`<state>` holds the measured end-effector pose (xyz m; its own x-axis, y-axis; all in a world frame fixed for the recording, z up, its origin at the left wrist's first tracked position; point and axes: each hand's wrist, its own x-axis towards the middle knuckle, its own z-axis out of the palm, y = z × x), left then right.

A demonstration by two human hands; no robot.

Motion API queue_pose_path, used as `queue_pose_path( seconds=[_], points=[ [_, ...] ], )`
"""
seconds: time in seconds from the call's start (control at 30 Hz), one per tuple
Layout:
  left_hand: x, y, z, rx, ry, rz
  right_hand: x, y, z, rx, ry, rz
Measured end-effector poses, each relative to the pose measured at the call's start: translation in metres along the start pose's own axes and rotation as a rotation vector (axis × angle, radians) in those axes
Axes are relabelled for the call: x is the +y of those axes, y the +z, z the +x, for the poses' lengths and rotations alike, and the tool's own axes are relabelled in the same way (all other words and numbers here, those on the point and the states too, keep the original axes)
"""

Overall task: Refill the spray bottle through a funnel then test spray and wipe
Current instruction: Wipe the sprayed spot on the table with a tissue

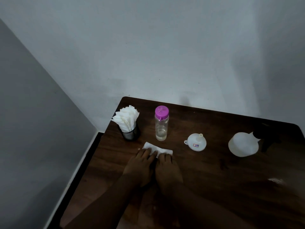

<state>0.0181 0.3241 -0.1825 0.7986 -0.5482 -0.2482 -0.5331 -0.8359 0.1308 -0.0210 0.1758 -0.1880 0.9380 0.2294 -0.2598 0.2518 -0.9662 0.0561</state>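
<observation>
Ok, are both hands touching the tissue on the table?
Touching. The head view shows fingers of the left hand and right hand resting on the tissue.

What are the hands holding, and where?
Nothing is gripped. The left hand and right hand press flat on the near edge of a white tissue lying on the table.

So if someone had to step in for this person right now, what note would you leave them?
Left hand and right hand: both flat on a white tissue, pressing it to the table.
Clear bottle: upright, purple cap on, little liquid inside.
Funnel: on the table, spout up, in no bottle.
Spray bottle: far right, untouched.
Done, it seems: the refill. Under way: the wipe.
Left: a pale shiny patch at the right may need wiping. I cannot tell whether the test spray happened.
</observation>
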Motion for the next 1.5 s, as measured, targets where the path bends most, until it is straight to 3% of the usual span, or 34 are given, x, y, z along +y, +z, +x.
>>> queue_pose_path(
  seconds=[0.37, 0.57, 0.7, 0.87, 1.5],
  points=[
    [-0.048, 0.002, -0.034, -0.045, -0.178, 0.002, -0.051, -0.017, 0.041, -0.008, -0.091, -0.012],
    [-0.014, 0.009, -0.054, 0.025, -0.329, -0.127, -0.037, -0.003, 0.028, 0.05, -0.197, -0.042],
    [0.025, 0.003, -0.051, -0.047, -0.37, -0.158, -0.013, 0.01, 0.012, 0.144, -0.208, -0.052],
    [0.066, -0.002, -0.035, -0.103, -0.353, -0.121, 0.027, 0.003, -0.012, 0.071, -0.205, 0.008],
    [0.223, -0.005, 0.046, -0.149, -0.137, -0.109, 0.179, 0.038, -0.1, 0.059, 0.017, 0.037]
  ],
)
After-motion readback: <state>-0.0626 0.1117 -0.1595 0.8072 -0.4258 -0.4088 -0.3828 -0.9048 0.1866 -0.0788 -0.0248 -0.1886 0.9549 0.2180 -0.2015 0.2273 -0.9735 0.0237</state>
